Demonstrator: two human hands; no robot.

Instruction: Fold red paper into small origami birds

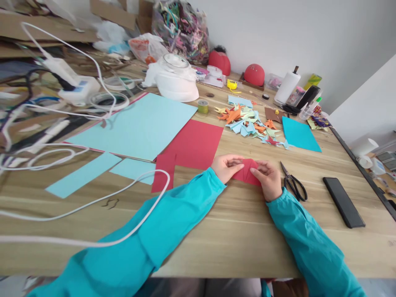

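Observation:
A small folded piece of red paper (246,173) lies on the wooden table (216,231) between both hands. My left hand (226,167) pinches its left edge, fingers curled onto the paper. My right hand (269,179) presses and grips its right side, fingers bent over the fold. Both arms wear turquoise sleeves. A larger red sheet (190,150) with a corner cut out lies just behind my left hand. Black scissors (293,184) rest right of my right hand.
A large light-blue sheet (139,126) and blue strips (83,175) lie at the left. A pile of folded paper shapes (250,121) and a teal sheet (300,134) sit behind. A black phone (343,202) lies at right. White cables (93,206) cross the left side.

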